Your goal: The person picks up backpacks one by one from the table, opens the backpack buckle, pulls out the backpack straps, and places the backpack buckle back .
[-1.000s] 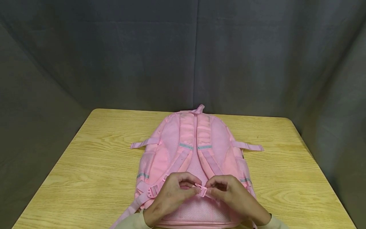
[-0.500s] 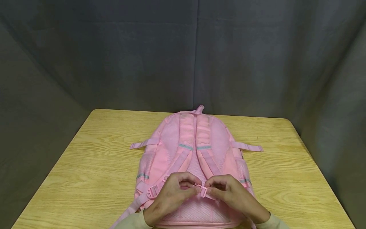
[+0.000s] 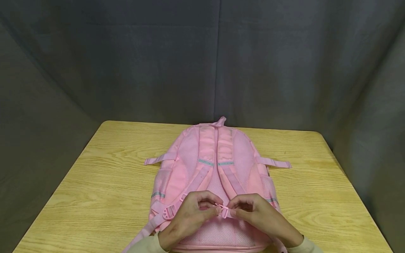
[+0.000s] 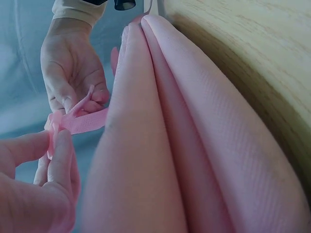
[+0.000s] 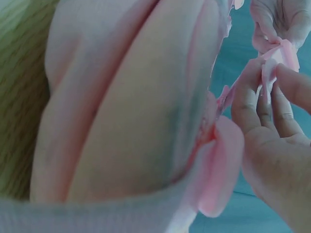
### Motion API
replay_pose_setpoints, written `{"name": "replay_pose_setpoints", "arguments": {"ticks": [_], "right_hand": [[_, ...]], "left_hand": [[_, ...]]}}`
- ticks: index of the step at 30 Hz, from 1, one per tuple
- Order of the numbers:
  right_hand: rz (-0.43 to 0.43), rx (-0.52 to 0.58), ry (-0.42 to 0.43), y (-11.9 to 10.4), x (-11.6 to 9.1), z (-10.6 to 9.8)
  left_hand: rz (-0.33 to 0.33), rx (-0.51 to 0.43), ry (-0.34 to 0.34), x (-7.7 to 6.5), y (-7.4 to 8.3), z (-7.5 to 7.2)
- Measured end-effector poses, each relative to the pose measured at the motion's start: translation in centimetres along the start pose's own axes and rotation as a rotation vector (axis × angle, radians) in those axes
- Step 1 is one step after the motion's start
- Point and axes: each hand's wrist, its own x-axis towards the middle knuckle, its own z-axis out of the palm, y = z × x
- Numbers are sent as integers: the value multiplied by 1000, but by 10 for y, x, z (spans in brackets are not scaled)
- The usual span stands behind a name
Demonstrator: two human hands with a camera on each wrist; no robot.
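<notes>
A pink backpack (image 3: 243, 147) lies on the table with its shoulder straps facing up. Over its lower part, my left hand (image 3: 193, 215) pinches a small pink plastic buckle (image 3: 224, 212) between thumb and fingers. Webbing (image 4: 87, 122) runs through that buckle, and a short end of it sticks up in the left wrist view. Just to the right, my right hand (image 3: 261, 215) pinches the webbing between thumb and forefinger, its fingertips close to the buckle. The right wrist view shows a thin strap end (image 5: 268, 80) between the right fingers.
At the left, another strap with a pink ladder buckle (image 3: 169, 212) hangs toward the table's front edge. Side straps (image 3: 274, 161) stick out from both flanks of the backpack. The wooden table (image 3: 104, 168) extends around it, with a dark grey curtain (image 3: 158, 70) behind.
My right hand has shifted slightly right, and a bit more webbing shows between the buckle and its fingertips. My left hand and the backpack stay in place.
</notes>
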Motion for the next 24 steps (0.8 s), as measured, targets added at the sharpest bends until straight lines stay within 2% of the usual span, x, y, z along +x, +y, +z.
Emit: {"name": "replay_pose_setpoints", "arguments": {"ticks": [18, 24], "right_hand": [[-40, 59, -4, 5, 2, 2], [-18, 56, -1, 4, 3, 3]], "left_hand": [[10, -7, -25, 1, -1, 1], [24, 15, -33, 1, -2, 1]]}}
